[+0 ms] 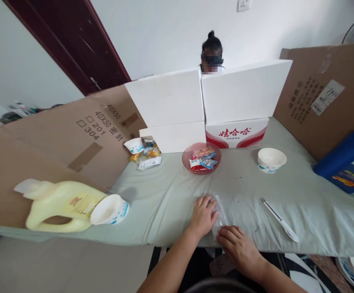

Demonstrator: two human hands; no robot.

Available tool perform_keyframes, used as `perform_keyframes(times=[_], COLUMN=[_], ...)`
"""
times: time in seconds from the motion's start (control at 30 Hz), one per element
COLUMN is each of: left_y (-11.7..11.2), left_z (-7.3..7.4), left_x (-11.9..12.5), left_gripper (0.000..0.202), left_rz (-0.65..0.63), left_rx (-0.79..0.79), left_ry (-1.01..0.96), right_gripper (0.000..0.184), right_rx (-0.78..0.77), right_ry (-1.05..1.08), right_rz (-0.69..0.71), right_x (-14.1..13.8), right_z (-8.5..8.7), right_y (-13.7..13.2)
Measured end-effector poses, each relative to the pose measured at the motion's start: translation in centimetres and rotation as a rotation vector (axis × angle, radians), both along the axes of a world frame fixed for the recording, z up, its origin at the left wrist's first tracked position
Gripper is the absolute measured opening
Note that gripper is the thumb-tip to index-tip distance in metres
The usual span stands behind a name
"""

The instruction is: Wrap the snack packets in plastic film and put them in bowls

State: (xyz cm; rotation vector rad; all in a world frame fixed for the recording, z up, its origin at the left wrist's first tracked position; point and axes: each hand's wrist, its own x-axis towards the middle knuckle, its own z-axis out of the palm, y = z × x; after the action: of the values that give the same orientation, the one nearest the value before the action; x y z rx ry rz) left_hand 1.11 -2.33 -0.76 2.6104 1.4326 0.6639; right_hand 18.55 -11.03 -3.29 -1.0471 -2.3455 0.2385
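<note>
A crumpled clear plastic bag [221,209] lies at the near edge of the cloth-covered table. My left hand [204,213] rests on its left side, fingers curled over the plastic. Lower and to the right, my right hand [239,247] has its fingers bent and close together on the bag's near end. Beyond both hands stands a pink translucent bowl [186,166] with several wrapped snacks [206,158] in it. To the right lies a slim white and grey tool [280,220], perhaps tongs.
White paper bowls stand at the right [272,160], tilted against a yellow jug [64,205], and on packaged snacks [151,156] at back left. White boxes [177,99] form a barrier, a person [212,55] behind. Cardboard [100,134] flanks the table; a blue container [349,162] leans right.
</note>
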Motion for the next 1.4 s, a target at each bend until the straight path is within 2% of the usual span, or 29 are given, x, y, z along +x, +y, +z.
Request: perform_keyframes(times=[0.07,0.17,0.27,0.37,0.5,0.6,0.7,0.8,0.9,1.03,1.13,1.27,1.4], left_y=[0.1,-0.5,-1.6,-2.8,-3.6,-3.5,-3.1,-2.8,-2.7,-2.6,-2.6,-2.9,-3.3], left_z=[0.0,0.2,0.4,0.4,0.2,0.1,-0.4,-1.3,-2.2,-2.5,-1.9,-0.9,-0.8], left_x=[-0.3,-0.8,-1.1,-1.4,-1.7,-1.9,-2.3,-2.6,-2.8,-2.7,-2.5,-2.0,-1.4], left_gripper=[0.038,0.027,0.012,0.009,0.014,0.019,0.031,0.045,0.063,0.075,0.063,0.026,0.015], left_rz=[0.059,0.084,-0.046,-0.212,-0.216,-0.218,-0.214,-0.152,-0.084,-0.07,-0.063,-0.026,0.091], left_rx=[0.015,0.062,0.021,-0.067,-0.11,-0.143,-0.195,-0.262,-0.341,-0.367,-0.295,-0.133,-0.018], left_ry=[0.027,-0.037,-0.126,-0.123,-0.136,-0.197,-0.321,-0.462,-0.55,-0.574,-0.519,-0.332,-0.205], right_gripper=[0.029,0.026,0.02,0.023,0.033,0.023,0.021,0.025,0.024,0.023,0.023,0.022,0.02], right_rx=[0.012,-0.016,-0.061,-0.04,0.043,0.017,-0.033,-0.154,-0.244,-0.248,-0.232,-0.201,-0.176], right_ry=[0.021,0.042,0.03,-0.024,-0.078,-0.016,0.057,0.018,-0.12,-0.226,-0.29,-0.353,-0.379], right_rz=[0.002,0.005,0.013,0.016,-0.009,0.006,0.004,-0.091,-0.245,-0.327,-0.341,-0.347,-0.376], right_x=[0.1,0.0,-0.2,-0.1,0.4,0.6,0.5,0.1,-0.5,-1.7,-2.3,-2.9,-3.1], right_z=[0.0,0.7,1.5,1.6,1.4,1.9,3.1,3.9,3.8,3.0,2.3,1.7,1.5], right_y=[0.0,0.0,-0.3,-0.6,-0.5,0.0,1.3,3.6,6.5,9.3,9.9,9.6,9.4])
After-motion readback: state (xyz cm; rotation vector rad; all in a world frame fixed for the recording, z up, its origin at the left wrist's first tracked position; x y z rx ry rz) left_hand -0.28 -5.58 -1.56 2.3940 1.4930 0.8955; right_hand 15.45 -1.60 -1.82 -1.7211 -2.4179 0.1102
